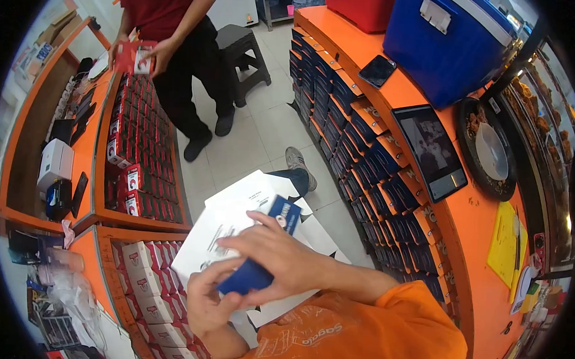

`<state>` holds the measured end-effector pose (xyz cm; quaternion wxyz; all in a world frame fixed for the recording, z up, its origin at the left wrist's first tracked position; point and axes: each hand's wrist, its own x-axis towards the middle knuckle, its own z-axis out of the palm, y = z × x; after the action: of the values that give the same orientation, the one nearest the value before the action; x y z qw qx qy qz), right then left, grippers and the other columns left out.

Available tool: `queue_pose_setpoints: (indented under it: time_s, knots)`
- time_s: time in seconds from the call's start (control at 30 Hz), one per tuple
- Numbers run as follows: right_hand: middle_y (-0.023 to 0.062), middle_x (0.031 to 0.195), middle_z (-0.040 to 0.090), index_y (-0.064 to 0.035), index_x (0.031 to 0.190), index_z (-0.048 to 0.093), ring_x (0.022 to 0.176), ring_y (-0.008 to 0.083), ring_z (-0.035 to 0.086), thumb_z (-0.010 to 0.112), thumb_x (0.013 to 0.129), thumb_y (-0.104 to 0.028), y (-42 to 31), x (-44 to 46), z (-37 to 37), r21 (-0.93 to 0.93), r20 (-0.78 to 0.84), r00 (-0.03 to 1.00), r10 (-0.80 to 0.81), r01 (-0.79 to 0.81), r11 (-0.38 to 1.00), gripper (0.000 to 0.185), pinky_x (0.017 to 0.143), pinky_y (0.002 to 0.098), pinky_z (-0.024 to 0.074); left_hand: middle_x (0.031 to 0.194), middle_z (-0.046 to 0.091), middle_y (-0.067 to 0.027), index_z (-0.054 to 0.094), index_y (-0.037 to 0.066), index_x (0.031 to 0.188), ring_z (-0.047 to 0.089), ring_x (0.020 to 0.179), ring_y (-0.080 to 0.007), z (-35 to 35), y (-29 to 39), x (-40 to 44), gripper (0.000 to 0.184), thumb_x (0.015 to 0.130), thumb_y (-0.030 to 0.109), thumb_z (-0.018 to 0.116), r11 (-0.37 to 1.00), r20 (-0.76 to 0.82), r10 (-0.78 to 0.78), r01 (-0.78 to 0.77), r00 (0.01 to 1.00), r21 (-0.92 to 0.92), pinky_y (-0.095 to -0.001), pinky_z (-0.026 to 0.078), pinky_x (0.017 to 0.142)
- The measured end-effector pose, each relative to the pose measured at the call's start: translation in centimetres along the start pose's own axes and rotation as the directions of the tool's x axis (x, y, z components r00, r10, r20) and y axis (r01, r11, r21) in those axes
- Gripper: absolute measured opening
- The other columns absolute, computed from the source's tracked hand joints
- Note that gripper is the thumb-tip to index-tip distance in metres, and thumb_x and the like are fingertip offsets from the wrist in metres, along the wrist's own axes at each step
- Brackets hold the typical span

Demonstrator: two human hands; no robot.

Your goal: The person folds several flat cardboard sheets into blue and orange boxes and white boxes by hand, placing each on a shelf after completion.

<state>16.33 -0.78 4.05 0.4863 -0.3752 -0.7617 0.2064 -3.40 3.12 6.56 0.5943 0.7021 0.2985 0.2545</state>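
Observation:
White printed cardboard sheets (233, 206) with blue parts lie in front of my body, beneath my hands. A dark blue flap (249, 277) of the card is folded up between my hands. My left hand (212, 297) wraps round the flap's left edge, its thumb near the lower side. Bent fingers of my right hand (275, 258) press over the same flap from above. Another blue printed panel (284, 214) shows just beyond my right fingers.
A co-worker (178, 55) stands ahead on the left, holding a red box. Left shelves hold red boxes (140, 136); the right counter (481, 249) has stacked blue boxes (358, 144) below, a tablet (429, 149), a phone (377, 70) and a blue cooler (441, 52). A grey stool (241, 51) stands behind.

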Motion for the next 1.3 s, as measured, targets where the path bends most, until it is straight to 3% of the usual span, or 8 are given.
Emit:
queue_pose_setpoints:
  time_s: [0.03,0.23,0.47,0.6,0.8,0.93,1.0,1.3]
  knots:
    - [0.0163,0.114,0.054,-0.0055,0.13,0.048,0.107,0.0304,0.051,0.087,0.067,-0.029,0.6,-0.3,0.2,0.072,-0.028,0.992,0.121,-0.118,0.99,0.078,0.1,0.0394,0.0344,0.099,0.07,-0.0135,0.057,-0.005,0.121,0.067,0.092,-0.0153,-0.1,-0.8,0.5,0.052,0.076,0.007,0.08,0.937,-0.027,0.098,-0.101,0.995,-0.335,-0.0266,0.051,0.08]
    - [0.0113,0.106,0.053,-0.0053,0.089,0.064,0.102,0.0295,0.05,0.078,0.076,-0.011,2.7,-1.7,-1.6,0.228,-0.027,0.984,0.174,-0.164,0.96,0.02,0.09,0.0414,0.0378,0.101,0.068,-0.0085,0.06,-0.006,0.119,0.064,0.091,-0.0114,-1.9,-9.3,0.3,0.037,0.085,0.001,0.07,0.945,0.199,-0.259,0.29,0.945,-0.15,-0.0254,0.051,0.082]
    - [0.0083,0.113,0.055,-0.0109,0.096,0.064,0.122,0.0368,0.046,0.073,0.079,-0.016,2.8,-1.0,-0.8,-0.139,0.001,0.981,0.195,-0.193,0.971,0.02,0.097,0.0465,0.0343,0.095,0.07,-0.0075,0.068,-0.007,0.102,0.063,0.086,-0.0117,-1.4,-11.6,-0.6,0.016,0.087,-0.001,0.067,0.862,0.184,-0.257,0.311,0.949,-0.399,-0.0259,0.05,0.078]
    - [0.0102,0.095,0.064,-0.0142,0.104,0.067,0.095,0.029,0.058,0.062,0.09,-0.03,2.8,-1.6,0.2,-0.223,0.539,0.793,0.283,-0.189,0.956,0.021,0.091,0.0439,0.0375,0.091,0.071,-0.0096,0.071,-0.003,0.102,0.064,0.084,-0.0151,-1.4,-11.5,-0.6,0.019,0.084,-0.001,0.069,0.96,0.153,-0.162,0.192,0.975,-0.203,-0.0291,0.049,0.077]
    - [0.0102,0.091,0.065,-0.0105,0.105,0.066,0.083,0.028,0.06,0.064,0.088,-0.026,3.1,-1.1,1.8,-0.207,0.483,0.837,0.259,-0.178,0.962,0.023,0.079,0.042,0.0419,0.087,0.068,-0.0168,0.07,-0.001,0.094,0.065,0.073,-0.0131,-0.9,-6.7,0.5,0.023,0.077,0.013,0.077,0.944,0.328,-0.085,-0.03,0.941,0.33,-0.0284,0.049,0.063]
    - [0.0078,0.094,0.064,-0.0089,0.097,0.067,0.086,0.0271,0.061,0.078,0.071,-0.008,3.0,0.2,-0.9,-0.269,-0.351,0.93,-0.106,0.008,0.963,0.029,0.08,0.0387,0.0439,0.083,0.069,-0.0141,0.069,0.0,0.092,0.066,0.071,-0.011,-1.4,-3.8,0.2,0.021,0.079,0.016,0.076,0.872,0.086,-0.24,0.175,0.967,0.458,-0.0273,0.05,0.064]
    - [0.0067,0.101,0.063,-0.0092,0.106,0.065,0.095,0.0238,0.06,0.083,0.065,-0.012,4.4,-1.4,-1.9,-0.173,-0.381,0.921,-0.084,0.018,0.985,0.044,0.086,0.038,0.0421,0.086,0.069,-0.0086,0.066,-0.002,0.103,0.065,0.075,-0.0117,-0.9,-3.5,-0.6,0.027,0.084,0.015,0.073,0.986,-0.391,-0.105,0.045,0.914,-0.159,-0.0272,0.052,0.068]
    - [0.0276,0.109,0.065,-0.002,0.133,0.043,0.102,0.0404,0.064,0.075,0.078,-0.024,12.3,-12.0,1.4,-0.197,0.024,0.46,0.888,-0.868,0.455,0.067,0.088,0.0427,0.0494,0.106,0.065,-0.0099,0.052,-0.005,0.123,0.065,0.086,-0.015,-1.7,-0.9,-0.9,0.039,0.088,0.009,0.062,0.852,-0.713,-0.035,-0.352,0.7,-0.387,-0.0248,0.053,0.072]
